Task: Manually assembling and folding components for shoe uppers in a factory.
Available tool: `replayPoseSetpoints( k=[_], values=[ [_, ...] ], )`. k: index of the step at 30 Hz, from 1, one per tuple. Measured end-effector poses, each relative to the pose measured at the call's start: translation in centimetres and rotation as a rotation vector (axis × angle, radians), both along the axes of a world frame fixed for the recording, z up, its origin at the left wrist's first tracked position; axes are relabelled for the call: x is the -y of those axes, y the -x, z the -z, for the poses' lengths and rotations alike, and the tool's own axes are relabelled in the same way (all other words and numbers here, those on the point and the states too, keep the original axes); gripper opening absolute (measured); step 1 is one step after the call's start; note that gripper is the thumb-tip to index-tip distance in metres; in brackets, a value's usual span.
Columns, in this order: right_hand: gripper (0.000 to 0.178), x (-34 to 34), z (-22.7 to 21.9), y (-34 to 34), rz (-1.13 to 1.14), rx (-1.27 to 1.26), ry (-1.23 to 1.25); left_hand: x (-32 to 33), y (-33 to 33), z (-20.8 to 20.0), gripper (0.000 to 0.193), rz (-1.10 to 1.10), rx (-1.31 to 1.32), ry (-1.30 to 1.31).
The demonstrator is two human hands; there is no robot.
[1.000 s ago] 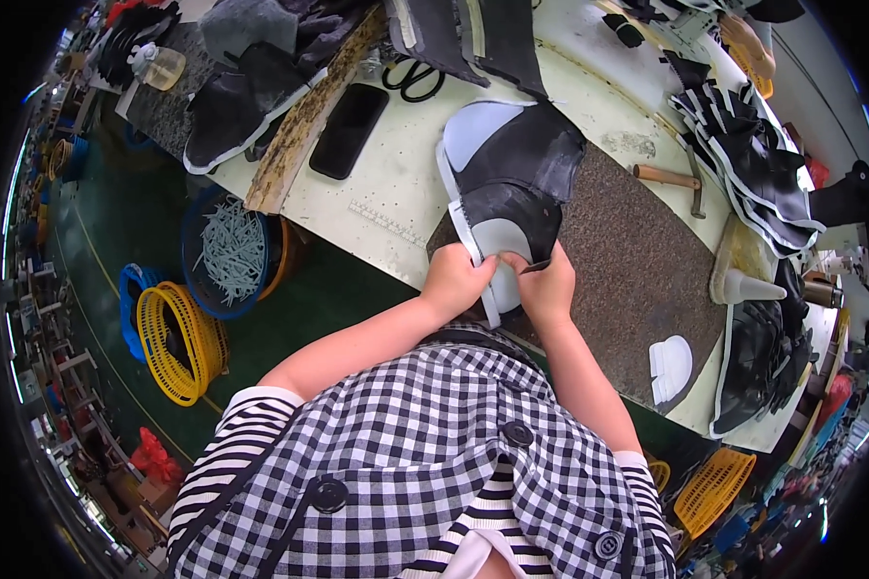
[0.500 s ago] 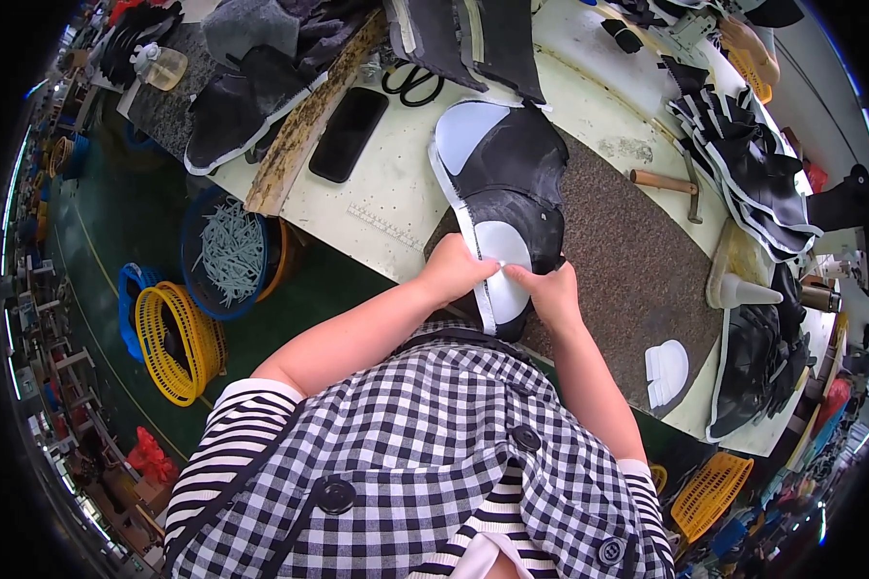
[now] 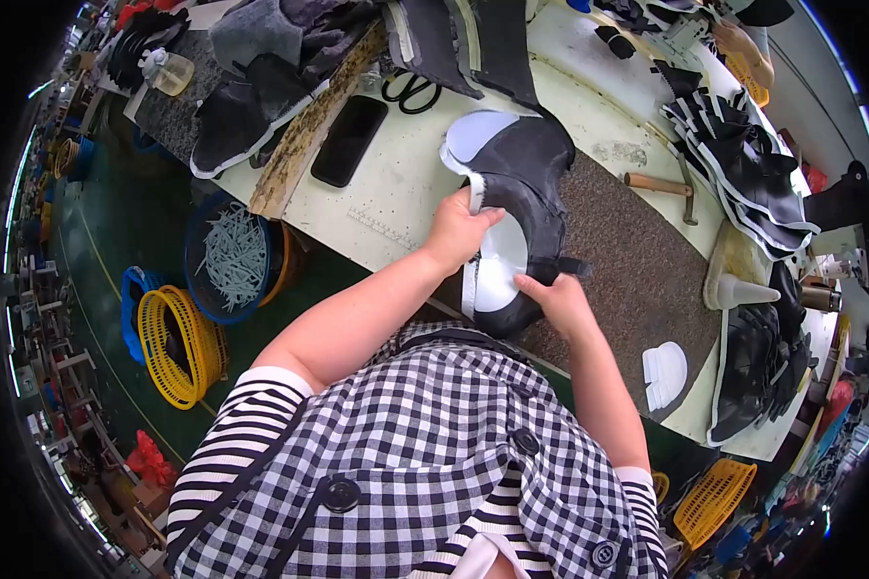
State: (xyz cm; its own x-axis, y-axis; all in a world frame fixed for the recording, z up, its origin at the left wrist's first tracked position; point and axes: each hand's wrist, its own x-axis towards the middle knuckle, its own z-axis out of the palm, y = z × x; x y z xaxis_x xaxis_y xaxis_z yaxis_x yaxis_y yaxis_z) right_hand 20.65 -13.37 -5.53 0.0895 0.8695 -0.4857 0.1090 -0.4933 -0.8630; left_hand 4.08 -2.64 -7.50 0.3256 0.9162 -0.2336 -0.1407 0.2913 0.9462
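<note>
Black shoe upper (image 3: 526,159) | left hand (image 3: 457,232): grip pinching its left edge | right hand (image 3: 565,303): grip pinching its right side

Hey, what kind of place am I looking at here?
Likely a shoe workshop: the left hand and right hand hold a black shoe part, similar pieces are piled at the right, and a hammer lies on the worktable.

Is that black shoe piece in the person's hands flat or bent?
Bent: held by the left hand and right hand, the black shoe upper bows, its white edging out of line.
</note>
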Motion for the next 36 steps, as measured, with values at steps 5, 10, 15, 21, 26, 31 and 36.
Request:
replayPoseSetpoints(
  k=[5, 10, 15, 21, 26, 31, 36],
  values=[
    [0.052, 0.3, 0.0, 4.5, 0.11, -0.061, 0.267, -1.7, 0.2, 0.7, 0.045, 0.112, -0.51, -0.418],
    [0.042, 1.7, 1.1, 4.8, 0.289, -0.183, 0.181, 4.2, 4.4, -6.8, 0.082, 0.569, -0.822, -0.938],
    [0.039, 0.5, -4.3, 5.8, -0.061, -0.574, -0.088, 6.0, 5.9, -7.4, 0.063, 0.517, -1.045, -0.862],
    [0.052, -1.7, -8.1, 1.3, -0.159, 0.84, -0.865, 4.3, 9.4, -11.5, 0.04, 0.478, -0.53, -0.527],
    [0.033, -3.1, -7.6, -3.2, -0.464, 1.147, -0.956, 3.7, 10.7, -14.0, 0.037, 0.552, -0.628, -0.72],
    [0.028, -4.1, -17.1, -4.2, -0.966, 0.983, -0.381, 2.6, 10.2, -12.7, 0.036, 0.317, -0.128, 0.067],
    [0.048, -9.1, -14.2, -4.3, -1.062, 0.885, 0.043, 1.5, 8.7, -6.3, 0.023, 0.293, -0.03, 0.09]
  ],
)
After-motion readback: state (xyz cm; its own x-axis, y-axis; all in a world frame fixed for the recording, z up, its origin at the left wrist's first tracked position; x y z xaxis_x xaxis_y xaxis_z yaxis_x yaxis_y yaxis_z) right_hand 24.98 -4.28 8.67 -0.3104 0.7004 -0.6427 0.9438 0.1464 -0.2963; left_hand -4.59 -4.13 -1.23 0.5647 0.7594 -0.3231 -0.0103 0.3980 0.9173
